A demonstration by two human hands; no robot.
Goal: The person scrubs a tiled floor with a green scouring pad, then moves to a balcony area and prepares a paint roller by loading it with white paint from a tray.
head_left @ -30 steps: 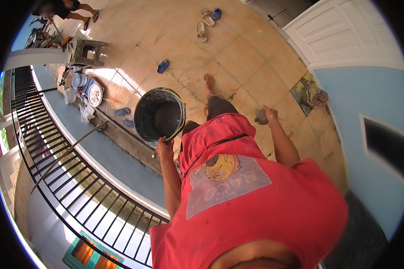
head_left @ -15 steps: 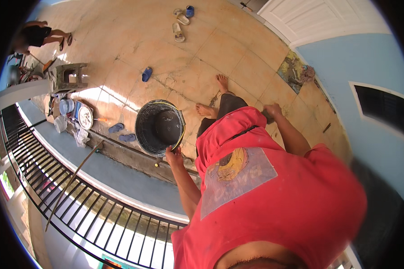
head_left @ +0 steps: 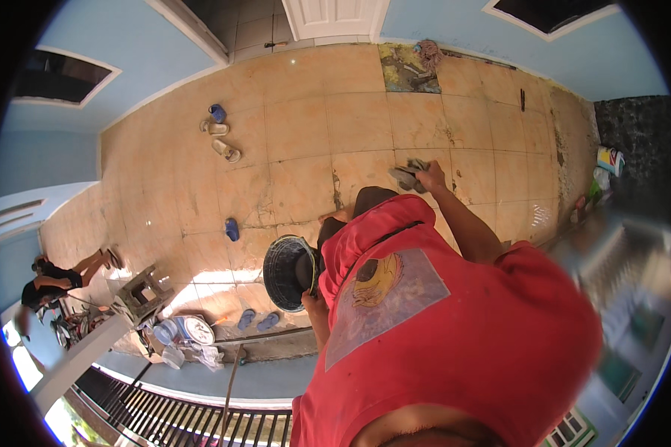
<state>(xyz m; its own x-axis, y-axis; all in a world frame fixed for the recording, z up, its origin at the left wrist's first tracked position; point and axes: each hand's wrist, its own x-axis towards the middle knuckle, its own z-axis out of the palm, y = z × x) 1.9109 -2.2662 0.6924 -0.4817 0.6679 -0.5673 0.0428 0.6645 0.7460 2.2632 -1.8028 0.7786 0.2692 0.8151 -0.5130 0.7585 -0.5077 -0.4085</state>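
Note:
My left hand (head_left: 314, 304) grips the rim of a black bucket (head_left: 279, 279) beside my left leg. Its mouth faces up toward me, and a light-coloured handle curves along the near rim. The inside is dark, with pale smears on the wall. Out ahead on the right, my right hand (head_left: 432, 177) is closed on a floppy grey bundle (head_left: 405, 177) with several lobes; whether it is gloves or rags I cannot tell. That bundle hangs over the tan floor tiles (head_left: 358, 141). My legs are mostly covered by my red shirt.
Blue slippers (head_left: 258, 319) lie beyond the bucket, near the railing (head_left: 194, 410). A stool (head_left: 143, 295) and a white round container (head_left: 199, 329) stand at left. Another person (head_left: 60, 283) is at far left. A broken floor patch (head_left: 410, 71) lies by the wall.
My view and body have turned right. The bucket has come closer to my leg, still in my left hand. My right hand has reached forward from my hip, bringing the grey bundle into view.

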